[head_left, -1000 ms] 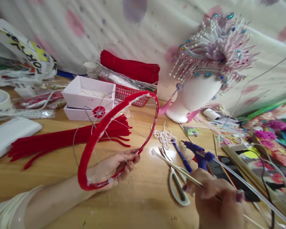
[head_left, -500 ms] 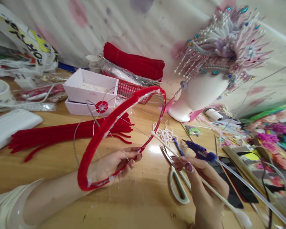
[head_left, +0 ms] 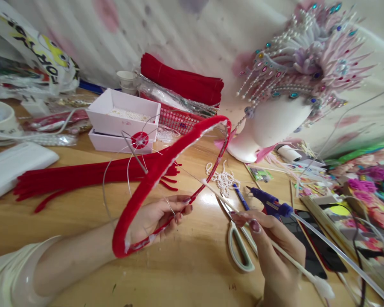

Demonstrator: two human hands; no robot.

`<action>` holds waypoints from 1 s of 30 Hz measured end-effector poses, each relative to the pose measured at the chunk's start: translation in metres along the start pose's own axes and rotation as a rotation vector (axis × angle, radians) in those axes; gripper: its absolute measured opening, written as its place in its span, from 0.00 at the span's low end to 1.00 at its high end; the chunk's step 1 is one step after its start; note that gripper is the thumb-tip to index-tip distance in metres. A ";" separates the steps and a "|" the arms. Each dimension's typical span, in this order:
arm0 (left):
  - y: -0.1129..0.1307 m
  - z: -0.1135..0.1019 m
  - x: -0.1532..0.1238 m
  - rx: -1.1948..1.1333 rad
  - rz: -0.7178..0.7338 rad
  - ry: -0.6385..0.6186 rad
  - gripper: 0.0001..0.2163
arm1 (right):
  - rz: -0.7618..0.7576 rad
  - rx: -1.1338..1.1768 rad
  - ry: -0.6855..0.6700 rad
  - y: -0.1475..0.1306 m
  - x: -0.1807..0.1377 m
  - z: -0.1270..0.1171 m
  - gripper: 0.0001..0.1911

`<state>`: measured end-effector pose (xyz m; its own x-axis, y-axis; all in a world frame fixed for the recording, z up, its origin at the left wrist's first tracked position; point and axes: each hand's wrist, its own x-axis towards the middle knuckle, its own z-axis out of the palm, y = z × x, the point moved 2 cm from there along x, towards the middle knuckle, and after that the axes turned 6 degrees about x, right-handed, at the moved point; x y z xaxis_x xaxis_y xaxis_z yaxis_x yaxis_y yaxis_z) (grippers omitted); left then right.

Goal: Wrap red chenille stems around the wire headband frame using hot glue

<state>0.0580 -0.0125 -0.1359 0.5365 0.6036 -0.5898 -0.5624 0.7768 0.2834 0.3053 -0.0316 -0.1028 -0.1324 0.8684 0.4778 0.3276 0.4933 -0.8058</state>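
Note:
My left hand [head_left: 155, 215] is closed on the lower side of a red plush hoop [head_left: 141, 194], thumb and fingers pinching its inner edge. Whitish, glue-like residue lines the inside of the hoop. Several thin wires stick out from it, and a red disc [head_left: 140, 140] appears among them on the left. Between the thumb and fingers of my right hand [head_left: 273, 245] is a long cotton swab [head_left: 291, 258]. Its far tip lies close to the right inner edge of the hoop; whether it touches, I cannot tell. White-handled scissors [head_left: 235, 247] lie just beyond the right hand.
A blue glue gun [head_left: 269, 200] and dark phone-like slabs [head_left: 320, 243] lie at right. Behind are pearl strings [head_left: 224, 179], a white box [head_left: 121, 113] of beads, red plush strips [head_left: 67, 175], and a red basket [head_left: 176, 119]. A foam head [head_left: 265, 128] wears a beaded headdress.
The hoop has shifted slightly right and turned a little in my left hand. The swab tip has moved slightly from the hoop's inner edge. Both grips are unchanged.

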 end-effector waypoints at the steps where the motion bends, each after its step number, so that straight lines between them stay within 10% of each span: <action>1: 0.000 0.000 -0.001 0.003 0.002 0.000 0.11 | 0.008 0.011 0.009 0.000 0.000 -0.001 0.08; 30: -0.001 -0.001 0.001 0.028 0.014 0.009 0.11 | -0.051 0.097 -0.001 0.003 -0.002 0.002 0.07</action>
<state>0.0580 -0.0132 -0.1378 0.5229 0.6132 -0.5921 -0.5518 0.7730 0.3131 0.3044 -0.0318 -0.1066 -0.1471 0.8423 0.5185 0.2284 0.5390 -0.8108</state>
